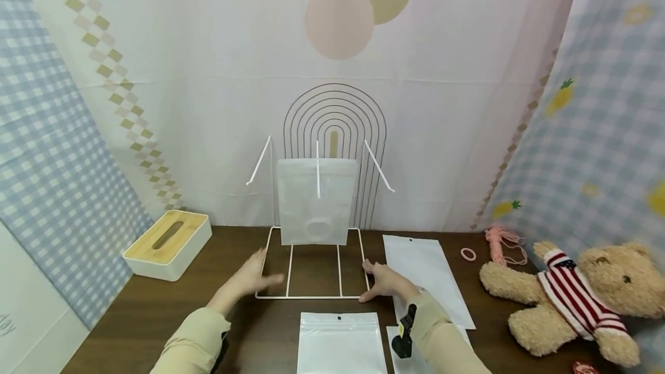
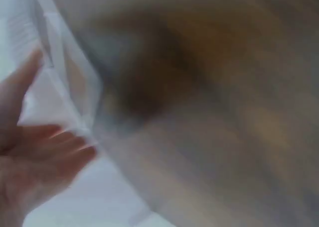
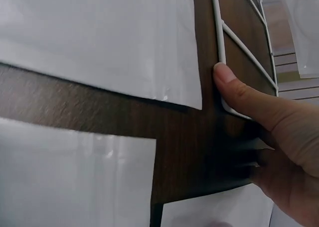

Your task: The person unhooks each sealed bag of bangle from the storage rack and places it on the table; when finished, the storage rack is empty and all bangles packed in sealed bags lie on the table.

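Note:
A white wire display rack (image 1: 312, 298) stands on the dark brown table, with three prongs sloping forward from its top. From the middle prong hangs a whitish translucent pouch (image 1: 318, 206). Beside the rack's left base bar is my left hand (image 1: 251, 275), thumb spread and fingers extended; in the left wrist view that hand (image 2: 42, 162) shows straight fingers and a blurred surrounding. My right hand (image 1: 384, 281) holds the front right corner of the base. In the right wrist view its thumb (image 3: 244, 92) lies against the front bar, while the other fingers are partly in shadow.
Flat white pouches (image 1: 340, 342) lie in front of the rack, and another white pouch (image 1: 421, 264) lies to its right. A tissue box (image 1: 168, 244) stands at left. A pink ring (image 1: 468, 254), pink cord bundle (image 1: 497, 244) and teddy bear (image 1: 571, 296) are at right.

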`<action>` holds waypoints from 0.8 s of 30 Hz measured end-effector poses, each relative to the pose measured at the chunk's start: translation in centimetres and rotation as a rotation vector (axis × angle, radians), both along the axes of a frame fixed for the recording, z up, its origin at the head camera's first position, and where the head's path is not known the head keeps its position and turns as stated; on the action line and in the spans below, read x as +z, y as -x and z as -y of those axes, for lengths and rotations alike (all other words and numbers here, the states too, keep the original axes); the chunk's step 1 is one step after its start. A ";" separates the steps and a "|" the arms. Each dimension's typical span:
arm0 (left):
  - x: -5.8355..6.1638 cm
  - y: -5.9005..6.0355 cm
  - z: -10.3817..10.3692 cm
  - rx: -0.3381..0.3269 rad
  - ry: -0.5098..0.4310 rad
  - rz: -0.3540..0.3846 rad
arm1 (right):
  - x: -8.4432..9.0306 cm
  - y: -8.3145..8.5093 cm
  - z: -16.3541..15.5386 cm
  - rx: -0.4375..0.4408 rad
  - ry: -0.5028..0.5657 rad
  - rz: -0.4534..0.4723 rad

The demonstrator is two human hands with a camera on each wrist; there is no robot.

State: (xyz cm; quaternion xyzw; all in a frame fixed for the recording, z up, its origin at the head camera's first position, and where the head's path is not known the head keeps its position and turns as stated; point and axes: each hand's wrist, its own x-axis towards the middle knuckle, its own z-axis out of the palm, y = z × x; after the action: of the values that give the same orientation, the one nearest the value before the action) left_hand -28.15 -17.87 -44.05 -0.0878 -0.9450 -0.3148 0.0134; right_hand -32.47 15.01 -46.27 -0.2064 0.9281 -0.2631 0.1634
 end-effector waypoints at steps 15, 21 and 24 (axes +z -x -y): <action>11.2 3.6 -5.9 0.264 -0.690 -0.878 | 0.0 0.1 0.4 -0.049 0.037 0.072; 12.3 2.3 -6.2 0.232 -0.744 -0.820 | 0.1 0.1 0.4 -0.063 0.038 0.069; 13.2 1.0 -6.3 0.214 -0.807 -0.716 | 0.1 0.3 0.3 -0.073 0.042 0.069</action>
State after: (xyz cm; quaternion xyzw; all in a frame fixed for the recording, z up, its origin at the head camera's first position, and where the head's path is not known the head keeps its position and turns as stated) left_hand -29.17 -11.61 -30.83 -0.0807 -0.6895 -0.5994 0.3985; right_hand -32.72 14.72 -46.13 -0.1666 0.9232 -0.2950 0.1811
